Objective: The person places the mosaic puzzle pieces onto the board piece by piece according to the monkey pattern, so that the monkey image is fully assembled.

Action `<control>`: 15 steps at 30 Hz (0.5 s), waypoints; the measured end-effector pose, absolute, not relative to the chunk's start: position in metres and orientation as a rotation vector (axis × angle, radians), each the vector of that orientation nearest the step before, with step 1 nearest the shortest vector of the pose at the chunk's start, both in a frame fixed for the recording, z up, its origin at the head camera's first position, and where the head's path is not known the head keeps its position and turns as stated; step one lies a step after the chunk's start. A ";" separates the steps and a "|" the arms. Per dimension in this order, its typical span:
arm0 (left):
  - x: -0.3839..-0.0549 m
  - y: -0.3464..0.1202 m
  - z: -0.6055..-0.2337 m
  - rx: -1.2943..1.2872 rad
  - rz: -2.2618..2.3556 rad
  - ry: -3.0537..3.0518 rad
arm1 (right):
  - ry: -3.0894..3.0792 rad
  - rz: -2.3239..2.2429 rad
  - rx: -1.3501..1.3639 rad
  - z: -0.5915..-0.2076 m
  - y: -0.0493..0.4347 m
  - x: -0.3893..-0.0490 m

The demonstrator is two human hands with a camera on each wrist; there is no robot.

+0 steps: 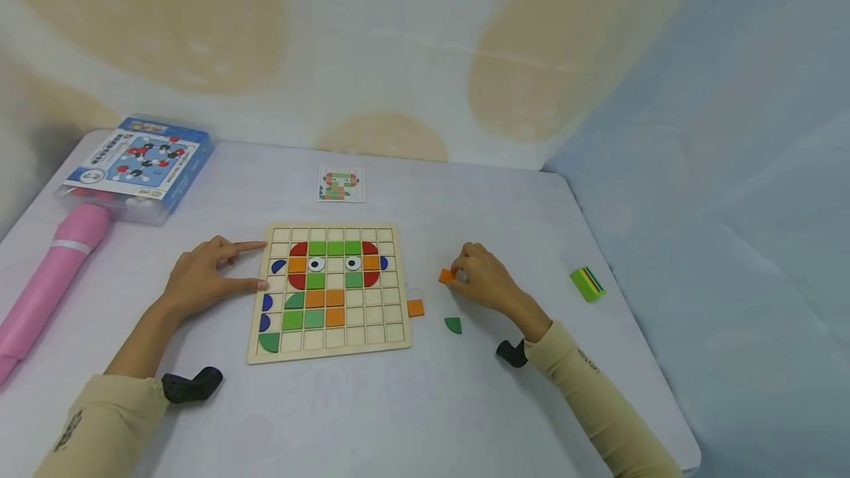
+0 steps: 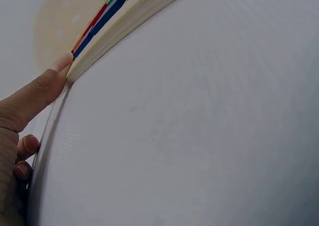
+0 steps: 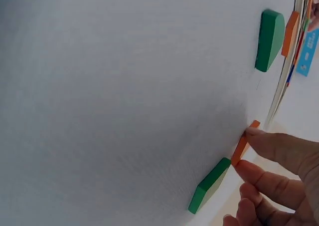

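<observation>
A wooden grid board (image 1: 332, 341) lies on the table, partly filled with coloured tiles that form a figure with two eye tiles. My left hand (image 1: 199, 275) touches the board's left edge, with thumb and index finger straight and spread apart. Right of the board, my right hand (image 1: 488, 279) pinches an orange square tile (image 3: 242, 145) between thumb and index finger, low over the table. Beside it in the right wrist view is a green tile (image 3: 209, 185). A green quarter-round tile (image 1: 453, 325) and another orange square tile (image 1: 415, 307) lie nearer the board.
A small picture card (image 1: 341, 184) lies behind the board. At the left are a boxed kit (image 1: 142, 161) and a pink microphone-shaped object (image 1: 53, 286). A green striped block (image 1: 587, 284) sits near the table's right edge.
</observation>
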State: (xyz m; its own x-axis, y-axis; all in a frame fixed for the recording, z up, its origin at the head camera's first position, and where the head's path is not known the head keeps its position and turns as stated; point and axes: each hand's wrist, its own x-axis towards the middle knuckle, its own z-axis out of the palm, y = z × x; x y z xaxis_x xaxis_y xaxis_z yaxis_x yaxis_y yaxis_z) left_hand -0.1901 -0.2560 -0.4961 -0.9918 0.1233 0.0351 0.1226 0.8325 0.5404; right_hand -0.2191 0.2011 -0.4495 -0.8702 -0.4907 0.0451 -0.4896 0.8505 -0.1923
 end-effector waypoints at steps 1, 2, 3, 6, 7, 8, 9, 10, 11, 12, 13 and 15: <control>-0.189 -0.257 -0.496 0.197 0.883 3.007 | 3.017 -0.312 -0.809 -0.450 0.200 -0.220; -0.189 -0.258 -0.496 0.194 0.880 3.010 | 3.020 -0.312 -0.819 -0.450 0.199 -0.221; -0.189 -0.259 -0.496 0.193 0.877 3.013 | 3.022 -0.329 -0.821 -0.450 0.197 -0.221; -0.190 -0.260 -0.496 0.199 0.873 3.025 | 3.019 -0.399 -0.867 -0.447 0.186 -0.216; -0.191 -0.260 -0.497 0.203 0.871 3.028 | 3.011 -0.419 -0.904 -0.445 0.180 -0.213; -0.192 -0.260 -0.497 0.208 0.873 3.028 | 2.996 -0.445 -0.947 -0.443 0.172 -0.209; -0.193 -0.260 -0.497 0.211 0.878 3.027 | 2.973 -0.462 -0.994 -0.439 0.163 -0.204; -0.193 -0.259 -0.498 0.215 0.880 3.029 | 2.947 -0.460 -1.052 -0.436 0.151 -0.198; -0.194 -0.259 -0.498 0.217 0.884 3.028 | 2.917 -0.440 -1.105 -0.433 0.139 -0.192; -0.194 -0.259 -0.498 0.215 0.890 3.025 | 2.885 -0.419 -1.173 -0.431 0.125 -0.186; -0.193 -0.259 -0.499 0.216 0.892 3.025 | 2.852 -0.398 -1.224 -0.429 0.111 -0.180; -0.193 -0.259 -0.500 0.211 0.900 3.024 | 2.795 -0.322 -1.305 -0.427 0.081 -0.167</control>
